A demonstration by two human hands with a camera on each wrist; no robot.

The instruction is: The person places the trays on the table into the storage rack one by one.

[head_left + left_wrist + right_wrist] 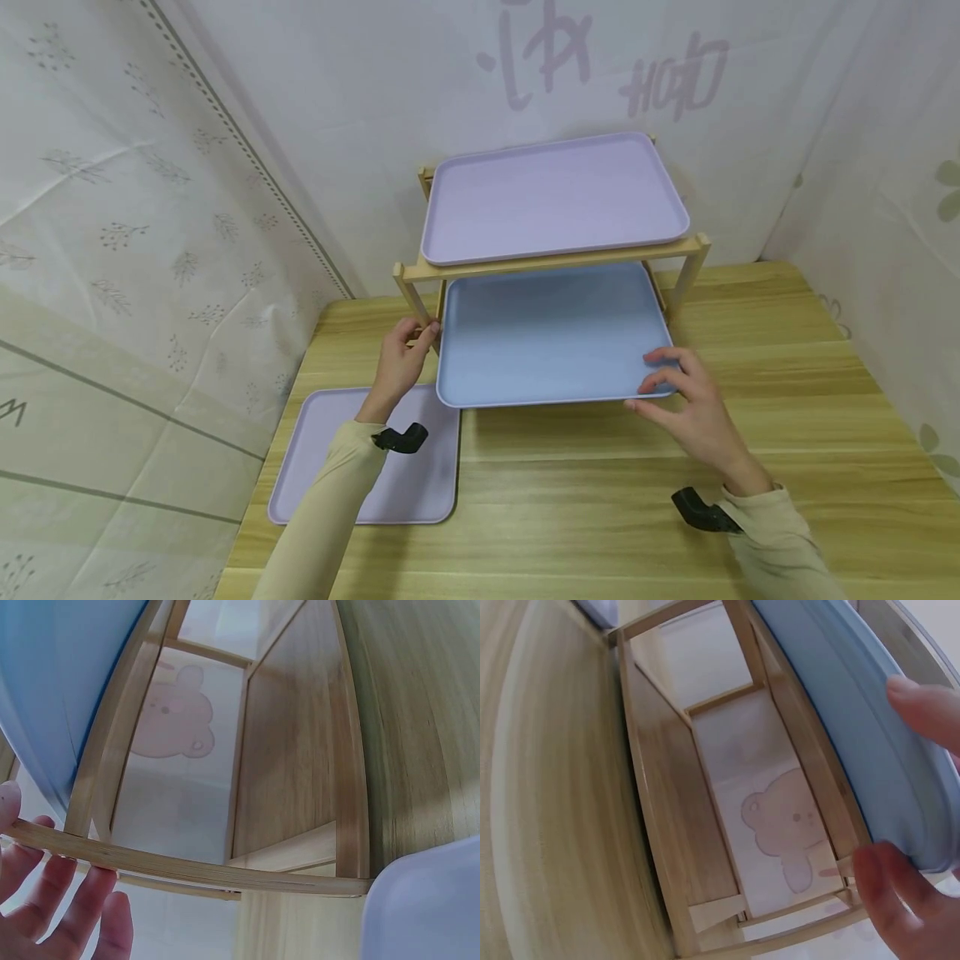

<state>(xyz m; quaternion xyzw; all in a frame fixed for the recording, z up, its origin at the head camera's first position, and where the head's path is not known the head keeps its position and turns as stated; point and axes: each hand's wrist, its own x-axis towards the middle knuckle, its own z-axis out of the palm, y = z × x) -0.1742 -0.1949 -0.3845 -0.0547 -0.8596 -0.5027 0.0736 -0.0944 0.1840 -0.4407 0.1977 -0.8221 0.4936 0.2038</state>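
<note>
A: Where's the blue tray (555,333) sitting?

B: In the wooden rack (547,257), below the top tier; front edge juts past the front posts toward the person; it lies between the two hands, left one beside its left edge, right one on its near right corner.

A: Left hand (399,362) doing what?

B: Gripping the rack's left front post (414,298), fingers curled round it; thumb is right by the tray, can't tell if they touch.

A: And the right hand (697,408)?

B: Pinching the tray's front right corner; thumb at the front rim, fingers bent round the side.

A: Anything else around?

B: One lilac tray (555,200) up on the top tier, over the blue one; a second lilac tray (416,483) flat on the tabletop (570,517), partly covered from here by the left sleeve (330,500); pink bear print (784,817) on the cloth, seen through the rack.
</note>
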